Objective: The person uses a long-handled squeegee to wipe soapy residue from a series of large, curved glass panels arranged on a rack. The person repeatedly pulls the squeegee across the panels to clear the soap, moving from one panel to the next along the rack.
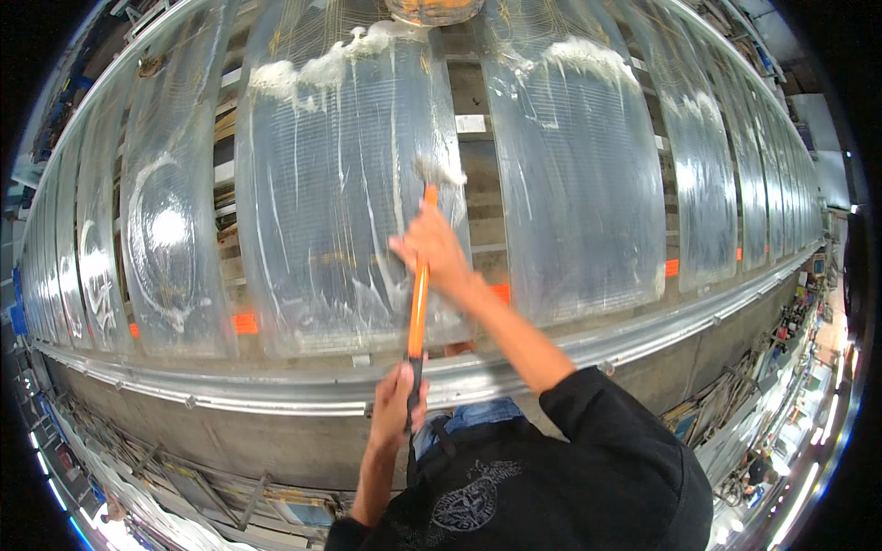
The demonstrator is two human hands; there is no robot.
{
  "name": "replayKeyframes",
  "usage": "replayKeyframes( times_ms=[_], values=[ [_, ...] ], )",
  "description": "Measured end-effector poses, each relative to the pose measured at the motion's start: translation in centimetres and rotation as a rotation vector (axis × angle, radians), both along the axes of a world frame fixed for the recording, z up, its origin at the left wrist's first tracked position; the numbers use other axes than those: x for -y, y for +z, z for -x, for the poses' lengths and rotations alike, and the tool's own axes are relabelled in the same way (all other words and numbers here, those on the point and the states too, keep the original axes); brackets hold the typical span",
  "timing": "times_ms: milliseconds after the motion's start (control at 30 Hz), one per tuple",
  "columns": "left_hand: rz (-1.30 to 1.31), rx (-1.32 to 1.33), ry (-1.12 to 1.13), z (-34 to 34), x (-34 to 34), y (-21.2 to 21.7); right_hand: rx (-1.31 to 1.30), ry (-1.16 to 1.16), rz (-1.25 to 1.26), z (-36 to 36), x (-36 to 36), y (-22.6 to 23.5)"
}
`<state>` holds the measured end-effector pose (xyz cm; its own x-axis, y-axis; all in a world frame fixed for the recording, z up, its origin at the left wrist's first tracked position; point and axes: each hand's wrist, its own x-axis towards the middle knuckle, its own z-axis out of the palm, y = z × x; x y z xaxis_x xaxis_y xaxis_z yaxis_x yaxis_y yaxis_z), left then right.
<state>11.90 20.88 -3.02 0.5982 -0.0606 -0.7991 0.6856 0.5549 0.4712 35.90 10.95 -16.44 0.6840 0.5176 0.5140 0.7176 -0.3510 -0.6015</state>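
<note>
Both my hands grip a long-handled brush [417,312] with an orange shaft and a black end grip. My left hand [393,399] is closed round the black grip, near the metal rail. Farther up, my right hand [436,246] wraps the orange shaft close to the head. The brush head [435,173] is blurred, with white foam at its right, and lies over the right part of a clear, glossy panel [312,193]. White foam [322,69] forms a thick band across this panel's far part, and thin white streaks run down toward me.
Beside it on the right lies another foamed panel [583,202]; several more stretch away to both sides. An orange, smeared bucket [434,9] stands at the far edge of view. Orange tags [245,323] show between panels. A metal rail [285,390] borders the near side.
</note>
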Motion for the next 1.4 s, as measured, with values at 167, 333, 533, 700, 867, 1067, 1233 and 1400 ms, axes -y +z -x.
replayKeyframes(
  times_ms=[167, 333, 533, 700, 867, 1067, 1233, 1400],
  values=[
    [0.014, 0.092, 0.068, -21.0, -1.5, -0.3, 0.067, 0.126, 0.012, -21.7, -3.2, -0.2],
    [0.124, 0.141, 0.131, -25.2, -3.0, -0.4, 0.061, 0.119, 0.064, -25.8, -4.7, 0.0],
    [0.068, 0.004, 0.055, -9.7, -0.9, 0.8, 0.015, 0.144, -0.027, -10.2, -1.7, 0.5],
    [0.074, -0.066, -0.013, 10.4, 0.6, 3.5, -0.069, 0.112, 0.066, 11.0, 1.3, 1.5],
    [0.014, -0.068, -0.11, 20.5, -0.1, 3.8, -0.233, 0.055, 0.1, 21.8, 3.2, 4.4],
    [-0.001, -0.053, 0.013, 7.2, -1.0, 1.3, 0.042, 0.061, 0.014, 6.8, -1.5, 0.9],
    [-0.074, 0.057, -0.082, -16.5, -4.6, 0.9, 0.124, -0.05, -0.256, -15.4, -5.1, -0.6],
    [0.088, 0.061, 0.025, -24.7, -5.6, 2.7, 0.056, 0.009, -0.128, -23.8, -6.2, 0.5]
  ],
)
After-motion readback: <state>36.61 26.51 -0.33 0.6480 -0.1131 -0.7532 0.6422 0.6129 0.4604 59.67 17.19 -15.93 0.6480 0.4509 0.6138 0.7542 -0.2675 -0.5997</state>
